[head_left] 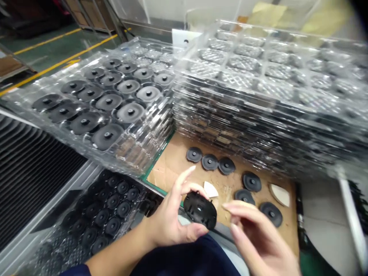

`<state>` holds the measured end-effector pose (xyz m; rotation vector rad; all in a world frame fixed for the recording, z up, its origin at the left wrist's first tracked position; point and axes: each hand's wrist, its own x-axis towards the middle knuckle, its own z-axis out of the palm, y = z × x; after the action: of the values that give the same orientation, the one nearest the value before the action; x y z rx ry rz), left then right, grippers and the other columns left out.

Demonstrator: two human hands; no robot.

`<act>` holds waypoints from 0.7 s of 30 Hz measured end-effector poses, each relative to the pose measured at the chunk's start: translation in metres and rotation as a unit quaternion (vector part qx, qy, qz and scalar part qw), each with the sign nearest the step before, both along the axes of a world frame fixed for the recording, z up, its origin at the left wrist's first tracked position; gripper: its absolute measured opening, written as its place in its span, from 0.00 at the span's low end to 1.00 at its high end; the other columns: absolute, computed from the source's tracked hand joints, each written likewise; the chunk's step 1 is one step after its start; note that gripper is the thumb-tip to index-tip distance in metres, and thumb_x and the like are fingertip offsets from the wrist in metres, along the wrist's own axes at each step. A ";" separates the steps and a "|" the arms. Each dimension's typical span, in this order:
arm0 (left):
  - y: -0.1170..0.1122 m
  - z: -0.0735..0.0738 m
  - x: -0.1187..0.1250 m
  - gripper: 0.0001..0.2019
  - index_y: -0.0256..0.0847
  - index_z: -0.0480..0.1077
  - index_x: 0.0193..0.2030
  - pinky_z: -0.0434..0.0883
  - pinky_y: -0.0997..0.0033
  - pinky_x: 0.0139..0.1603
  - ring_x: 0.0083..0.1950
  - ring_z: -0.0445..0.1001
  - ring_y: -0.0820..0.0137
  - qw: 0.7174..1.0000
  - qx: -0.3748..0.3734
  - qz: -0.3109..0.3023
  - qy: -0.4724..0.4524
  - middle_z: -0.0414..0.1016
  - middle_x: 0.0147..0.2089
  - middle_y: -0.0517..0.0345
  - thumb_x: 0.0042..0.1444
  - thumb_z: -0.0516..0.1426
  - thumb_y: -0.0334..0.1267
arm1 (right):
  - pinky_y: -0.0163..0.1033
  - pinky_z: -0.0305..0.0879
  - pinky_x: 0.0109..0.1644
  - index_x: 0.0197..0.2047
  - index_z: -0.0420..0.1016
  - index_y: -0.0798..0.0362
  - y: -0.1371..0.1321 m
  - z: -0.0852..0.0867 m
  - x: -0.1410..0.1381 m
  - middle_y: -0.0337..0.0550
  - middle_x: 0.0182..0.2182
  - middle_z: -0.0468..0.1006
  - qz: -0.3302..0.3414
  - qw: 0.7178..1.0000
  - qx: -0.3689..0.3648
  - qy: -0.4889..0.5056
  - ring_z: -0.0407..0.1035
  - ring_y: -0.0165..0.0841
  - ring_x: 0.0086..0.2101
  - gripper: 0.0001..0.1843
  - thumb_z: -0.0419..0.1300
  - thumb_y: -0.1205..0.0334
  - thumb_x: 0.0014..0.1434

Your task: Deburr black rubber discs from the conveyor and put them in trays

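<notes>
Black plastic disc (198, 209): we pinch it by its rim between the thumb and fingers of our left hand (172, 218). Our right hand (260, 230) curves between three and four o'clock from it, apart; we cannot tell whether its fingertips pinch anything. At twelve o'clock, three grey discs (209, 162) lie on cardboard (168, 161); at one, a white wedge (211, 189).

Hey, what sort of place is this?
Probably a factory workstation. Clear, pocketed plastic trays stand in stacks, many matching dark, rounded plastic parts sit in rows or lie loose, and straight yellow lines mark the green floor.
</notes>
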<state>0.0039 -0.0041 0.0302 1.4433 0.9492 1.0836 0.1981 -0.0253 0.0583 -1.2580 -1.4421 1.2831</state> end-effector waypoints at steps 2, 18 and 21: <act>0.001 0.001 0.008 0.44 0.42 0.39 0.69 0.61 0.59 0.58 0.50 0.71 0.60 0.999 -0.017 -0.043 -0.007 0.72 0.48 0.50 0.52 0.61 0.44 | 0.38 0.69 0.42 0.42 0.76 0.47 0.002 -0.003 -0.004 0.42 0.36 0.77 -0.043 0.996 -0.060 0.040 0.71 0.33 0.35 0.08 0.62 0.57 0.59; -0.006 0.005 0.052 0.48 0.47 0.41 0.68 0.62 0.54 0.55 0.48 0.73 0.59 0.942 -0.250 -0.217 -0.058 0.72 0.43 0.54 0.45 0.64 0.51 | 0.31 0.72 0.34 0.27 0.78 0.51 -0.005 -0.014 0.037 0.36 0.24 0.80 0.025 0.905 -0.247 0.345 0.75 0.27 0.26 0.07 0.72 0.66 0.44; -0.006 0.005 0.058 0.47 0.48 0.42 0.68 0.61 0.55 0.56 0.48 0.72 0.60 0.944 -0.232 -0.228 -0.052 0.72 0.44 0.54 0.46 0.64 0.51 | 0.32 0.73 0.34 0.26 0.78 0.51 -0.012 -0.016 0.042 0.37 0.24 0.81 0.006 0.903 -0.236 0.358 0.75 0.28 0.26 0.07 0.72 0.66 0.45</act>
<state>0.0618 -0.0103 0.0349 1.1214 0.6849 0.5386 0.2397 -0.0371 0.0422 -0.8917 -0.6268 1.9157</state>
